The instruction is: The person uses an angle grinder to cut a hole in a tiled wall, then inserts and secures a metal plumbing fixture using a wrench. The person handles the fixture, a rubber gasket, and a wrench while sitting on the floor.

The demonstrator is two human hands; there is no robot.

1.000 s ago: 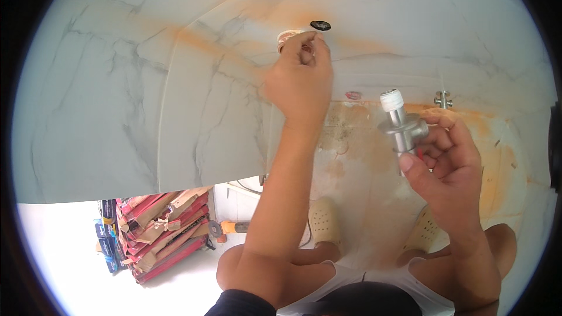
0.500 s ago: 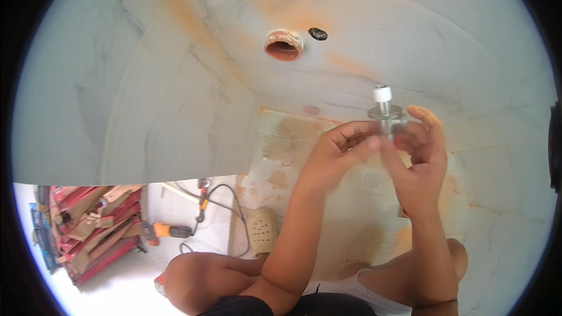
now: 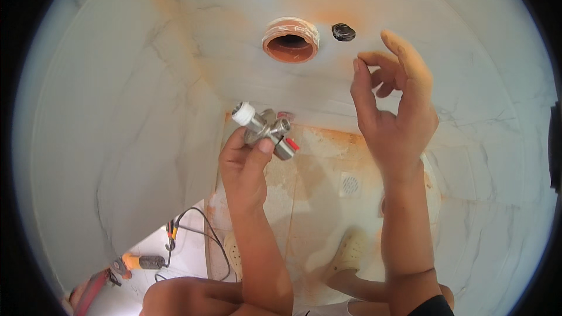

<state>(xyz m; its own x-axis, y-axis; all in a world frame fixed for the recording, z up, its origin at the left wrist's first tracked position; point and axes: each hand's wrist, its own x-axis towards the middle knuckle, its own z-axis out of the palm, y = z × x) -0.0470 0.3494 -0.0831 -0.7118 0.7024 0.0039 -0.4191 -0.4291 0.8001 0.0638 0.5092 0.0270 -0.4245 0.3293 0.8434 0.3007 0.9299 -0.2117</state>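
Observation:
My left hand (image 3: pixel 244 169) grips a chrome angle valve (image 3: pixel 268 133) between thumb and fingers, left of centre. White thread tape (image 3: pixel 243 113) wraps the valve's upper threaded end, and a small red handle (image 3: pixel 292 144) sits at its other end. A round metal flange lies around its body. Up to the right, apart from the valve, my right hand (image 3: pixel 398 105) is raised near the wall. Its thumb tip meets a fingertip in a pinch while the index finger points upward; anything between them is too small to see.
An orange pipe stub (image 3: pixel 291 41) juts from the marbled wall, with a black round plug (image 3: pixel 343 32) beside it. A floor drain (image 3: pixel 350 184) lies below. At lower left are an orange-and-black power tool (image 3: pixel 139 262) and a black cable (image 3: pixel 213 231).
My left hand has carried the valve left and tilted it. My right hand has left the valve and risen toward the wall. The view has shifted, and the pipe stub looks larger.

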